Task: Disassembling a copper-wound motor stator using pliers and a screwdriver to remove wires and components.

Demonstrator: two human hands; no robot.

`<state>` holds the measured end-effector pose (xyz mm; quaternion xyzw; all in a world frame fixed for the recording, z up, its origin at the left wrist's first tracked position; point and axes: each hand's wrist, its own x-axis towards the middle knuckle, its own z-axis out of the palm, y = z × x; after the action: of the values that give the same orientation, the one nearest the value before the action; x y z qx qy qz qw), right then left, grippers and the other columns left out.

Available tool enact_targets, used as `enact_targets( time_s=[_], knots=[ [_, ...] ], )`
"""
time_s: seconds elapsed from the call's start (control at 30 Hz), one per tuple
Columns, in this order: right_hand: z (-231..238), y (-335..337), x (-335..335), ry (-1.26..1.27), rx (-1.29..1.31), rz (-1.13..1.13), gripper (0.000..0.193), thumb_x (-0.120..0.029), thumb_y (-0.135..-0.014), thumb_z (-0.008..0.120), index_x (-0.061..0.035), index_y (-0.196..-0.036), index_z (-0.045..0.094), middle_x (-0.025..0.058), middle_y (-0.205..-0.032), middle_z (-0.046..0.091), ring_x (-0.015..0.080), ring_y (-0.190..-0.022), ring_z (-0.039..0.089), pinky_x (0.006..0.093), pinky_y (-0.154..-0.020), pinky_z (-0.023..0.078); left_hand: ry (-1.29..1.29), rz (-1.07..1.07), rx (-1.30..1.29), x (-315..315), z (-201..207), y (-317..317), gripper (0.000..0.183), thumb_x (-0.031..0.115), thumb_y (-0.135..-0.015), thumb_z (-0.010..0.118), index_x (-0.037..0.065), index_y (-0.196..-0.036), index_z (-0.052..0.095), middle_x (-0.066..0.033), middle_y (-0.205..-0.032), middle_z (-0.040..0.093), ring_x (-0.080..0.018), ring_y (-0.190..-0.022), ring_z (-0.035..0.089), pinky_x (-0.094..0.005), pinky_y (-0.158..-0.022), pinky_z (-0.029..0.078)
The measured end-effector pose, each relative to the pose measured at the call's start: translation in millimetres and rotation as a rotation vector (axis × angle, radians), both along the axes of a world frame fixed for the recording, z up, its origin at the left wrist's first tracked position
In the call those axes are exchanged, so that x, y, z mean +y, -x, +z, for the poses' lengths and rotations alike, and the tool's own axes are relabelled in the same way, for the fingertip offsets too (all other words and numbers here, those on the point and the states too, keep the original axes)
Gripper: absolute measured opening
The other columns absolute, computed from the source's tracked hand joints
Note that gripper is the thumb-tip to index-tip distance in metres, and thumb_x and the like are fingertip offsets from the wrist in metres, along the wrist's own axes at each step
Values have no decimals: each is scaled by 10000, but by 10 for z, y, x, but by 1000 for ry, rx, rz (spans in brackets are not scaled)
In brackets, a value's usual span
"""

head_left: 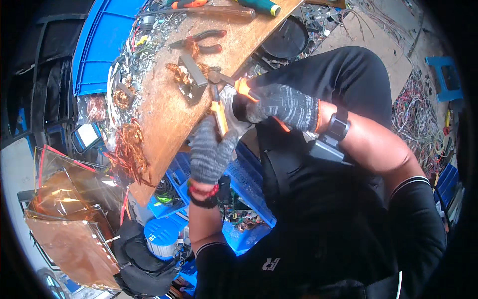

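One wooden board [162, 117] spans the upper middle, strewn with scraps too many to count. One blue tray [97, 67] lies beyond its left edge, and one round black pan [286, 37] is off its right edge.

Two gloved hands work near the board's right edge: the left hand [211, 152] and the right hand [281, 107]. They share one pair of cutters [219, 113] with two orange handles. The left hand is curled around one handle, the right hand around the other, and the handles stand spread apart. I cannot tell whether the blades bite on anything.

One copper bundle [132, 152] lies at the board's lower left. One grey metal core [192, 77], with copper and pale shreds sticking out, sits on the board right by the cutters' head, left of it. Above it lies one pair of pliers [201, 41], two dark red-and-black grips parted. Three more tool handles are along the top: one brown [241, 12], one green and yellow [261, 6], one orange [191, 3].
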<state>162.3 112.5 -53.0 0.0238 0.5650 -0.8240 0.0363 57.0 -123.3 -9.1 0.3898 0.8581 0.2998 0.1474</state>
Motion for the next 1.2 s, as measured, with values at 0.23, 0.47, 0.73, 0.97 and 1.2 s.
enact_targets(
  time_s=[0.23, 0.47, 0.73, 0.97, 1.2],
  knots=[
    [-73, -11, -237, 347, 204, 48, 149, -44, -994, 575, 5, -1082, 685, 100, -1055, 692, 175, -956, 681, 324, -847, 558, -310, -70, 548, 238, 801, 309, 820, 167, -777, 884, -9, -1448, 447, -161, -1346, 566, -284, -1211, 590, -389, -1051, 491],
    [-65, -109, -301, 668, 115, 151, 339, -125, -1017, 585, -7, -1335, 585, 70, -1134, 689, 118, -999, 670, 274, -880, 548, -319, -124, -128, 944, 593, 584, 965, 168, -736, 890, -17, -1518, 356, -182, -1396, 543, -299, -1267, 564, -399, -1076, 476],
    [374, -399, -32, 535, 80, 228, 440, -101, -843, 737, 21, -1256, 648, 76, -1128, 689, 143, -1020, 649, 254, -868, 525, -1352, -130, -965, 615, 280, 848, 807, 383, -810, 763, 55, -1480, 455, -177, -1417, 546, -367, -1307, 506, -716, -1171, 251],
    [660, -137, 78, -273, 104, 33, 138, -103, -916, 604, -74, -1007, 703, 134, -883, 670, 166, -701, 629, 301, -647, 509, -1506, 18, -1259, 543, 538, 716, 722, 560, -839, 637, 113, -1400, 553, -209, -1341, 563, -384, -1191, 541, -685, -1076, 330],
    [1005, 663, 164, -1189, 814, -119, 130, -119, -817, 639, -76, -926, 695, 174, -818, 659, 362, -806, 685, 453, -707, 540, -1712, 31, -1494, 331, 512, 617, 852, 636, -815, 666, 60, -1419, 493, -220, -1295, 528, -396, -1184, 507, -635, -1065, 391]
  ],
)
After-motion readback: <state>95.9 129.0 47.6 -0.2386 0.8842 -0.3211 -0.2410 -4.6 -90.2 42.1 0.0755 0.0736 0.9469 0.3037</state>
